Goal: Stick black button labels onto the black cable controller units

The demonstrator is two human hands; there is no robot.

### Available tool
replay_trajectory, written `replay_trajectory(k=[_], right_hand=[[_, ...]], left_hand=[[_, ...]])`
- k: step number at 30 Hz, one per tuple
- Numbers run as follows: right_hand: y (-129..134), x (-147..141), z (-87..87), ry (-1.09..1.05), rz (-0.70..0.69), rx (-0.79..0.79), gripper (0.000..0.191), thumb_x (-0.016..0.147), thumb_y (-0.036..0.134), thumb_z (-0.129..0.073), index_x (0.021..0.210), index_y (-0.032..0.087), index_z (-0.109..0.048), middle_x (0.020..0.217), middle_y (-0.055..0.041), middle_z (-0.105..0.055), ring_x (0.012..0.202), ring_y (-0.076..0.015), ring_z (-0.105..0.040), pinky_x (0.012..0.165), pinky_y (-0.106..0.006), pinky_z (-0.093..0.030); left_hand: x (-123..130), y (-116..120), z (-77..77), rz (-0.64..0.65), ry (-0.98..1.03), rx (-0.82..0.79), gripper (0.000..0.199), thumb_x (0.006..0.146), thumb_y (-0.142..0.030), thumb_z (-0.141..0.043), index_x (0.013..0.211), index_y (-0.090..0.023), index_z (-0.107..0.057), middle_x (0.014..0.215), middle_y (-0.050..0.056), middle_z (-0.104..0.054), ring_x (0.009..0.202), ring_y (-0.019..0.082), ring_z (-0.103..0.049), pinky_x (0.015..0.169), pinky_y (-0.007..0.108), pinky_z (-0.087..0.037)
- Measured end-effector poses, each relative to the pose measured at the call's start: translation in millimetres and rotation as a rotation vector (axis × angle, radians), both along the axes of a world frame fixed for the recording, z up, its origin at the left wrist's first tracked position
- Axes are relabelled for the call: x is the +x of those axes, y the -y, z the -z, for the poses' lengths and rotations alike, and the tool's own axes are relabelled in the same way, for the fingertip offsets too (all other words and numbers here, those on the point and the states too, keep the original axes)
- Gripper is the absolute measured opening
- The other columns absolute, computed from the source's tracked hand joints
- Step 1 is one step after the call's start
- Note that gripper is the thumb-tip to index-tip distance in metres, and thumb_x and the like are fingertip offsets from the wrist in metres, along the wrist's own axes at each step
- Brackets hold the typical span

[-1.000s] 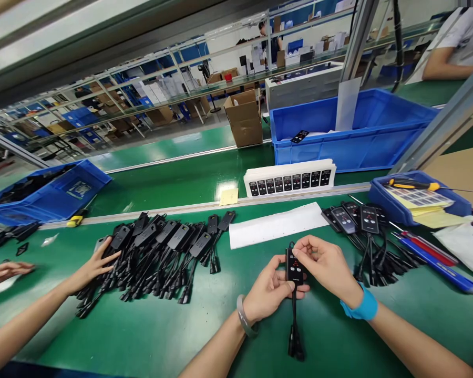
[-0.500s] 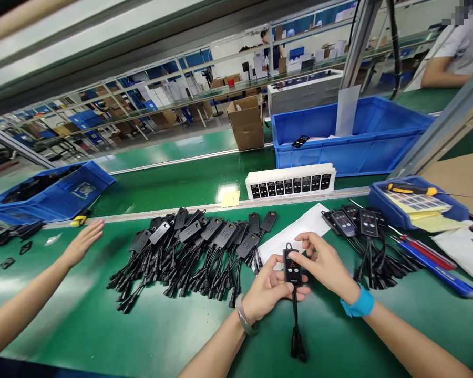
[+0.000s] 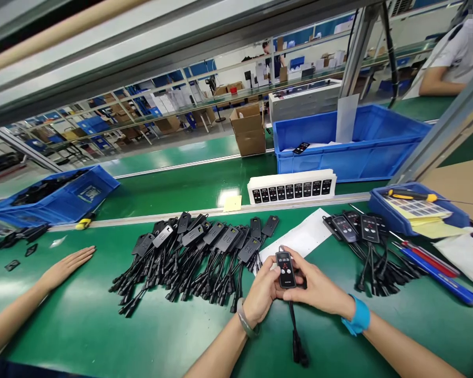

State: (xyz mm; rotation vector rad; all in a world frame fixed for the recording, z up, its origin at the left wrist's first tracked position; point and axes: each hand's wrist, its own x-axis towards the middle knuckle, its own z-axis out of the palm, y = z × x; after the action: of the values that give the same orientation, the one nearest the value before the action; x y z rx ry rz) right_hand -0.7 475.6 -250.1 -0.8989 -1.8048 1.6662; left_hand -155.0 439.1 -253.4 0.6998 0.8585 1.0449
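A black controller [image 3: 286, 270] with a labelled face is held upright between my hands, its short cables hanging toward the green table. My left hand [image 3: 262, 291] grips its left side, thumb on the front. My right hand [image 3: 313, 283] closes round the right side and top edge. Left of them lies a large pile of black controllers [image 3: 226, 239] with cables. To the right, a smaller group of labelled controllers [image 3: 369, 228] rests beside a white sheet [image 3: 299, 233]. Behind the sheet stands a white holder [image 3: 291, 178] with a row of black labels.
Another person's hand [image 3: 69, 265] lies flat at the left. Blue bins [image 3: 342, 157] stand behind and at the left. A small blue tray [image 3: 394, 212], screwdrivers and a blue-handled tool [image 3: 441, 275] are at the right.
My right hand has moved from the controller's face to grip its right side. The controller has shifted slightly left. The other person's hand has lowered onto the table.
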Motion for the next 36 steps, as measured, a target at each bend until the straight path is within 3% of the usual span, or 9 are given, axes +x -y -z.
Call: replay_trajectory(k=[4, 12, 16, 19, 21, 26, 29, 33, 36], right_hand=[[-1.0, -0.8, 3.1, -0.035, 0.036, 0.024, 0.054, 0.093, 0.034, -0.040, 0.143, 0.021, -0.029, 0.096, -0.0047, -0.066, 0.066, -0.0146, -0.060, 0.069, -0.032, -0.055], [3.4, -9.2, 12.3, 0.020, 0.139, 0.127, 0.045, 0.094, 0.036, -0.038, 0.135, 0.017, -0.039, 0.074, -0.0001, -0.063, 0.052, -0.0128, -0.054, 0.052, -0.026, -0.050], [6.3, -11.6, 10.4, 0.177, 0.212, 0.401, 0.054, 0.092, 0.035, -0.043, 0.142, 0.019, -0.030, 0.101, -0.0092, -0.064, 0.084, -0.0222, -0.061, 0.069, -0.034, -0.054], [3.1, -9.3, 5.7, 0.341, 0.245, 0.699, 0.061, 0.087, 0.030, -0.050, 0.143, 0.020, -0.028, 0.115, -0.0130, -0.057, 0.105, -0.0282, -0.054, 0.088, -0.044, -0.050], [-5.4, -1.6, -0.8, 0.445, 0.283, 0.786, 0.056, 0.090, 0.027, -0.044, 0.143, 0.020, -0.028, 0.111, -0.0125, -0.058, 0.103, -0.0272, -0.055, 0.089, -0.043, -0.049], [-41.5, 39.4, -24.1, 0.939, 0.583, 0.959, 0.050, 0.087, 0.019, -0.038, 0.135, 0.007, -0.041, 0.094, -0.0182, -0.060, 0.088, -0.0323, -0.057, 0.073, -0.045, -0.050], [-59.9, 57.2, -29.9, 1.209, 0.717, 1.089, 0.046, 0.081, 0.009, -0.040, 0.125, 0.005, -0.053, 0.111, -0.0259, -0.058, 0.100, -0.0393, -0.053, 0.073, -0.050, -0.046], [-71.9, 48.3, -19.0, 1.129, 0.410, 1.047, 0.046, 0.082, 0.024, -0.051, 0.126, 0.012, -0.055, 0.127, -0.0207, -0.055, 0.114, -0.0375, -0.048, 0.085, -0.048, -0.043], [-72.0, 24.4, -5.8, 1.178, 0.265, 0.906, 0.087, 0.069, 0.058, -0.063, 0.134, 0.003, -0.046, 0.126, -0.0296, -0.054, 0.121, -0.0468, -0.043, 0.096, -0.058, -0.030]], left_hand=[[2.9, 0.6, 2.3, 0.002, -0.148, 0.049, 0.046, 0.083, -0.049, -0.057, 0.114, -0.020, -0.039, 0.103, 0.011, -0.066, 0.063, 0.019, -0.070, 0.049, 0.025, -0.054], [4.0, 0.8, 3.7, 0.010, -0.256, 0.109, 0.048, 0.083, -0.054, -0.056, 0.112, -0.021, -0.039, 0.094, 0.007, -0.069, 0.053, 0.014, -0.066, 0.045, 0.020, -0.050], [2.9, -0.3, 5.7, -0.076, -0.183, 0.087, 0.059, 0.084, -0.055, -0.054, 0.128, -0.021, -0.036, 0.111, 0.010, -0.064, 0.082, 0.019, -0.068, 0.068, 0.030, -0.055], [0.0, 1.5, 6.6, -0.016, -0.131, 0.155, 0.070, 0.088, -0.059, -0.042, 0.143, -0.022, -0.020, 0.123, 0.013, -0.058, 0.100, 0.022, -0.062, 0.087, 0.038, -0.050], [-3.0, 3.7, 5.5, 0.031, -0.272, 0.272, 0.067, 0.091, -0.054, -0.040, 0.146, -0.022, -0.018, 0.126, 0.014, -0.056, 0.105, 0.023, -0.060, 0.093, 0.042, -0.046], [-8.3, 6.4, -1.8, -0.012, -0.837, 0.615, 0.037, 0.088, -0.037, -0.053, 0.122, -0.025, -0.056, 0.111, 0.010, -0.064, 0.100, 0.024, -0.058, 0.091, 0.038, -0.044], [-8.3, 4.2, -2.9, -0.036, -0.919, 0.674, 0.029, 0.089, -0.032, -0.050, 0.114, -0.023, -0.060, 0.098, 0.008, -0.066, 0.088, 0.022, -0.060, 0.082, 0.035, -0.047], [-8.7, 0.9, 2.4, -0.074, -0.971, 0.702, 0.025, 0.089, -0.027, -0.048, 0.110, -0.022, -0.060, 0.096, 0.008, -0.066, 0.085, 0.021, -0.060, 0.079, 0.034, -0.049], [-13.4, -1.5, 8.5, -0.098, -1.000, 0.730, 0.026, 0.088, -0.025, -0.046, 0.110, -0.023, -0.060, 0.098, 0.009, -0.066, 0.089, 0.023, -0.061, 0.081, 0.036, -0.049]])
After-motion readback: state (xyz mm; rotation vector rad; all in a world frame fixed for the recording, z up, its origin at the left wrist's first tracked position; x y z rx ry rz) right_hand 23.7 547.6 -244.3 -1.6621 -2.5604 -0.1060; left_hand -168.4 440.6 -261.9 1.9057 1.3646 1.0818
